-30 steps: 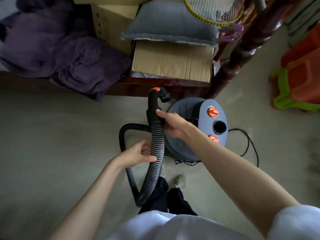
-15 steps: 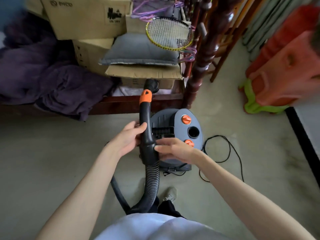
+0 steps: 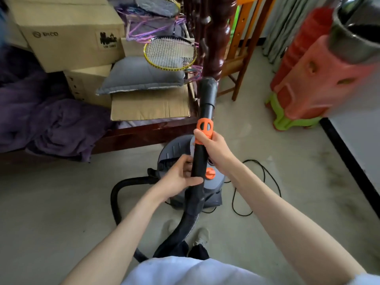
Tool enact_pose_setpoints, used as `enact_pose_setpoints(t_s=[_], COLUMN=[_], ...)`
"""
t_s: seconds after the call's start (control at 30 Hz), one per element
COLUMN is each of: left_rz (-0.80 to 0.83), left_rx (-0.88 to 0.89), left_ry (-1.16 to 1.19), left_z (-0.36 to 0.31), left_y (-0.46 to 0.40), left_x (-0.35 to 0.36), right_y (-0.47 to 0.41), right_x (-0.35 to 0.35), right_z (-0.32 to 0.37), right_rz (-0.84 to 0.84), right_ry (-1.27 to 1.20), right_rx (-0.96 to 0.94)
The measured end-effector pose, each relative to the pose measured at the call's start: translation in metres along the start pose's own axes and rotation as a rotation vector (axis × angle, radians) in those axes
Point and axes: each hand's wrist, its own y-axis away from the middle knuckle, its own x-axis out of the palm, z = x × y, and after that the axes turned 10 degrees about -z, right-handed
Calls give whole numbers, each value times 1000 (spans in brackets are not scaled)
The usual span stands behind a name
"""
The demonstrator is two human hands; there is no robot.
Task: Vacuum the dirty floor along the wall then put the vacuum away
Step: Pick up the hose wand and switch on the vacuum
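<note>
Far left of both hands, a crumpled purple blanket [image 3: 51, 124] lies beside stacked brown cardboard boxes [image 3: 70, 36], a grey cushion [image 3: 139, 77] and a yellow-framed badminton racket [image 3: 170, 52]. At centre, the person's left hand [image 3: 176, 175] curls its fingers and thumb around the black rigid vacuum hose handle [image 3: 198, 161], low on the tube. Just above it, the right hand [image 3: 216, 149] grips the same handle at its orange slotted collar [image 3: 203, 128]. Directly beneath the hands, the grey canister vacuum with orange knobs [image 3: 174, 149] sits on the pale concrete floor [image 3: 51, 202], its ribbed black hose [image 3: 117, 200] looping behind the left wrist. Right of the hands, a thin black power cord [image 3: 265, 177] coils, and stacked red and green plastic stools [image 3: 304, 83] stand farther off.
</note>
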Motion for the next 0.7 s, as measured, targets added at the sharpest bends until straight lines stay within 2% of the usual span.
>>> enact_pose_setpoints(t_s=[0.07,0.23,0.33,0.53,0.63,0.7], left_rz=[26,202,140,-15,81,162], left_rx=[37,135,220,387,404,335], left_ry=[-18,-235,-250,-188,-230,-272], left_z=[-8,-30,-50,-97,-106,-100], left_y=[-8,-26,-37,-55,-59,-67], left_x=[13,48,76,139,163,171], right_y=[-1,7,12,17,17,17], right_x=[-15,-67,-93,-137,-158,-171], right_z=[10,47,65,67,65,56], right_rz=[21,73,-67,-390,-480,-513], right_ry=[-72,-188,-195,51,197,233], right_rx=[-26,-70,-179,-387,-444,-426])
